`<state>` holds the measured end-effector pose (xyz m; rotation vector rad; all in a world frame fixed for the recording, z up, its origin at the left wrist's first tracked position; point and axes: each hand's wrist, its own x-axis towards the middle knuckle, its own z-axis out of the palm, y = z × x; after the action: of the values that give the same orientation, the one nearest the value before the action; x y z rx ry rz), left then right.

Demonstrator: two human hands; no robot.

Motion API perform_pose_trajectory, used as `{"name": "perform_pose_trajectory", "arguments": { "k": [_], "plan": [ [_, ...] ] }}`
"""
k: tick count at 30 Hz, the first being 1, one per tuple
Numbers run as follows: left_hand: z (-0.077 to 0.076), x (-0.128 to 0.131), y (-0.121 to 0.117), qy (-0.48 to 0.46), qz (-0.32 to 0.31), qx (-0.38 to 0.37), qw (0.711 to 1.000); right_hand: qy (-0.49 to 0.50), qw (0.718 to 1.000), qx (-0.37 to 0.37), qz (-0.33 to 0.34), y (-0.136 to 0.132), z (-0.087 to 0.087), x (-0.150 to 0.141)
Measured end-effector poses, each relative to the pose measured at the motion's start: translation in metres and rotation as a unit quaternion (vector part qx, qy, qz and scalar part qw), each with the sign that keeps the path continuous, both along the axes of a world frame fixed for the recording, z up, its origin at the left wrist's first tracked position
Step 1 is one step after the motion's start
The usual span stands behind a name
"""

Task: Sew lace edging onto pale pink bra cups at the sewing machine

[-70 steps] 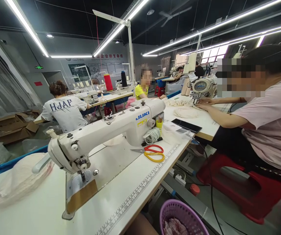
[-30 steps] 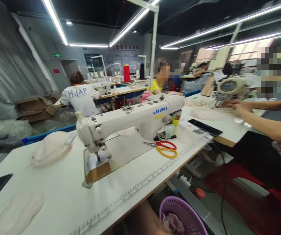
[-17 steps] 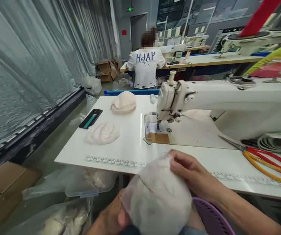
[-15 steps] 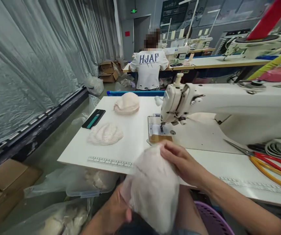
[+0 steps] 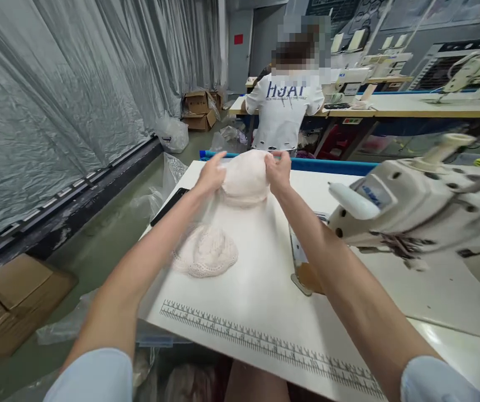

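At the far end of the white sewing table, a pale pink-white fabric cap (image 5: 246, 177) is stretched between my two hands. My left hand (image 5: 214, 174) grips its left edge, slightly blurred. The thumb and fingers of my right hand (image 5: 278, 170) pinch its right edge. The cap is over the spot where another pale cap lay, and I cannot make out that one separately. Closer to me, beneath my left forearm, a knitted, lacy cream cap (image 5: 207, 251) lies flat on the table.
A sewing machine (image 5: 411, 206) stands at the right. A dark phone (image 5: 168, 205) lies by the table's left edge, partly behind my left arm. A printed ruler (image 5: 240, 335) runs along the front. Cardboard boxes (image 5: 14, 301) sit on the floor; a person (image 5: 284, 111) sits ahead.
Both hands have moved from my lap forward to the table's far end, carrying the white cap onto the place of the farther cap. The view has shifted closer over the table.
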<state>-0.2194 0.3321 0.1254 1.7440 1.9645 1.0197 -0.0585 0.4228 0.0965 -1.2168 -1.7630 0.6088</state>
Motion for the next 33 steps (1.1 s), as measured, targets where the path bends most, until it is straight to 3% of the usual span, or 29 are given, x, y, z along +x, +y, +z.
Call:
{"name": "perform_pose_trajectory", "arguments": {
  "k": [3, 6, 10, 12, 15, 17, 19, 24, 33],
  "plan": [
    [-0.020, 0.005, 0.015, 0.075, 0.012, -0.077, 0.994, -0.010, 0.997, -0.035, -0.072, 0.015, -0.018, -0.006],
    [-0.034, 0.009, 0.014, 0.109, -0.009, -0.116, 0.987, -0.018, 0.993, -0.043, -0.109, 0.013, -0.024, -0.008],
    [-0.022, 0.007, -0.019, 0.154, 0.010, -0.061, 0.986, -0.015, 0.990, -0.002, -0.141, -0.014, -0.016, -0.001],
    [-0.010, 0.005, -0.052, 0.180, -0.024, 0.001, 0.983, -0.026, 0.994, 0.030, -0.105, -0.042, -0.013, 0.007],
    [-0.005, 0.006, -0.111, 0.154, -0.179, -0.016, 0.972, -0.068, 0.995, 0.056, 0.040, -0.096, -0.020, 0.021],
    [-0.012, 0.011, -0.142, 0.154, -0.205, -0.075, 0.964, -0.102, 0.981, 0.049, 0.156, -0.133, -0.029, 0.030],
    [-0.023, 0.016, -0.161, 0.141, -0.193, -0.092, 0.967, -0.127, 0.964, 0.042, 0.231, -0.162, -0.037, 0.036],
    [-0.035, 0.020, -0.164, 0.083, -0.153, -0.054, 0.983, -0.158, 0.950, 0.038, 0.266, -0.198, -0.043, 0.042],
    [-0.039, 0.007, -0.165, -0.011, -0.139, -0.077, 0.987, -0.244, 0.931, 0.093, 0.254, -0.208, -0.047, 0.033]
  ]
}}
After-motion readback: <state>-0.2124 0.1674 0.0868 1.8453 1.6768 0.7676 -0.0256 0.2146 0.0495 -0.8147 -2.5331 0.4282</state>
